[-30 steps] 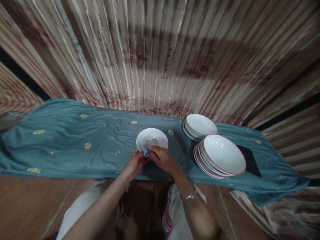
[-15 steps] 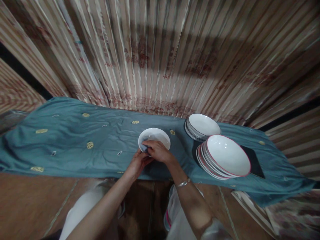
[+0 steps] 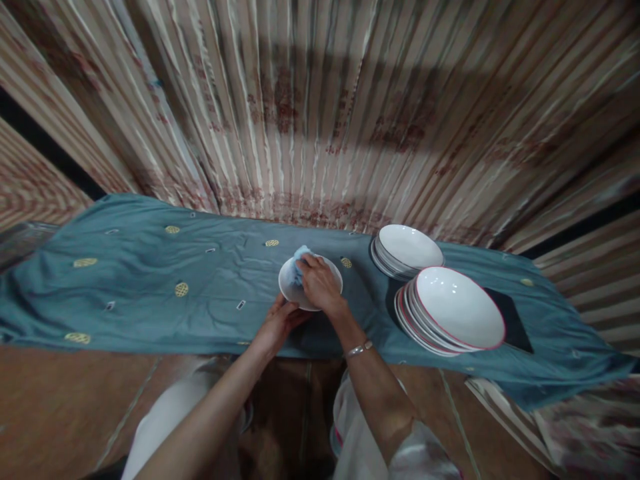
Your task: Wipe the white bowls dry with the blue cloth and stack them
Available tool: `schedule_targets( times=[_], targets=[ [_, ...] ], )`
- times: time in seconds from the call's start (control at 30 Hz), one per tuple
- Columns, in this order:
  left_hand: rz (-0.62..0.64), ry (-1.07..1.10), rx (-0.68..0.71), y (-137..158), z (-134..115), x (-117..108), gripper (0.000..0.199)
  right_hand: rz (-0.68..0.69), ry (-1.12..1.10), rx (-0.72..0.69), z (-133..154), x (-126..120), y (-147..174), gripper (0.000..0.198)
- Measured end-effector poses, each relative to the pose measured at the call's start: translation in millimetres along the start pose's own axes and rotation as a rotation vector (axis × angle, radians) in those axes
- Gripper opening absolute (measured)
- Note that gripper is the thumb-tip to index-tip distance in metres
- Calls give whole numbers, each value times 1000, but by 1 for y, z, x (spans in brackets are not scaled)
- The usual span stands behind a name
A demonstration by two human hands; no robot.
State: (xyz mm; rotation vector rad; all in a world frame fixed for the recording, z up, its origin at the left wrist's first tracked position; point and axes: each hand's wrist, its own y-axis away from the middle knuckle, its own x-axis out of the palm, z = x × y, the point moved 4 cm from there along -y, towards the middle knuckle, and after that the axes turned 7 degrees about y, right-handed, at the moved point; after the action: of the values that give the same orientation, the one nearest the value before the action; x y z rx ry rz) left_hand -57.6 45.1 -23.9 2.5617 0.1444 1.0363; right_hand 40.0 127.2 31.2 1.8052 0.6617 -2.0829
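Note:
A white bowl is tilted toward me over the front half of the table. My left hand grips its near rim from below, with the thumb at the edge and the other fingers partly hidden underneath. Inside the bowl, my right hand presses a light blue cloth against the far left part of the inner wall and rim. The fingers of that hand are closed over the cloth. A silver bracelet circles the right wrist.
To the right stand a stack of red-rimmed white bowls and, behind it, a stack of dark-rimmed white dishes. A dark flat panel lies beside them. A teal cloth covers the table; a pleated curtain hangs behind.
My right hand has moved the cloth from the near left of the bowl's inside up to its far rim. My left hand keeps its hold in nearly the same place.

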Motion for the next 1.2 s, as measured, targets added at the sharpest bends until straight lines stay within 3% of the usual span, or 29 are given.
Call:
schedule_targets(
  times=[0.3,0.7,0.97,1.2],
  targets=[
    [30,12,3,-1,-1,1,76,117,125,186,-18,-9,22,34],
    [-6,25,28,-1,-4,5,89,246,122,147,-12,-11,42,35],
    [7,57,34,-1,-5,6,78,285,-140,43,2,-11,42,35],
    [26,40,53,0,-6,8,71,152,-368,38,12,-1,25,40]
  ],
)
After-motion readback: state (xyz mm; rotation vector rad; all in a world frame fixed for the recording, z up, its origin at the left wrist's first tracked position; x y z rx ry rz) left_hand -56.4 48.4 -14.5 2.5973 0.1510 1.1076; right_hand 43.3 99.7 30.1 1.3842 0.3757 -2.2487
